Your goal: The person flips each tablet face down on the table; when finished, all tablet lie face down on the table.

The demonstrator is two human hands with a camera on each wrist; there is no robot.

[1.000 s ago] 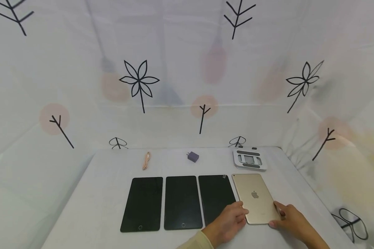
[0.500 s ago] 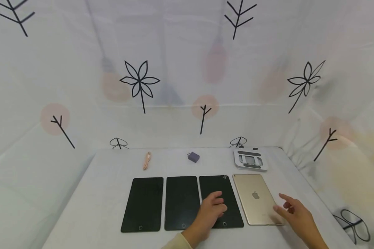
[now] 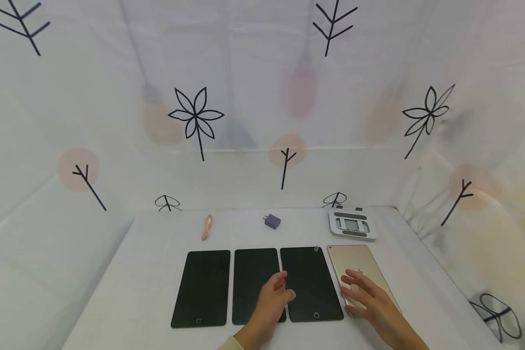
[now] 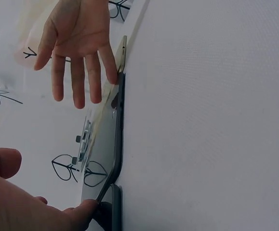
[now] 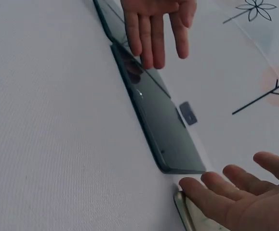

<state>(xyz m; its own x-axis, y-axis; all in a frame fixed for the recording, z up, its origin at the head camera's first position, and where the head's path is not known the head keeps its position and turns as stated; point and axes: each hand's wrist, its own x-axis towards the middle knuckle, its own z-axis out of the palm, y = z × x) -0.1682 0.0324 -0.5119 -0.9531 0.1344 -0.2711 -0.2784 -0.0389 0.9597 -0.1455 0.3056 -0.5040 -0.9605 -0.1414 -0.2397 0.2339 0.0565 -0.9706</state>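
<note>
white is the table, and a gold tablet lies on it, back side up, at the right end of a row. the right hand is over its near part, with its fingers straight and spread apart. i cannot tell if they touch it. left of the gold tablet come the right black tablet, the middle black tablet and the left black tablet, screens up. the left hand is over the near part of the row, by the gap between the middle one and the right one. three of its fingers are straight, side by side, and another stands apart. on the far side, a pink cord is on the left, a purple plug in the middle and a silver stand on the right.
</note>
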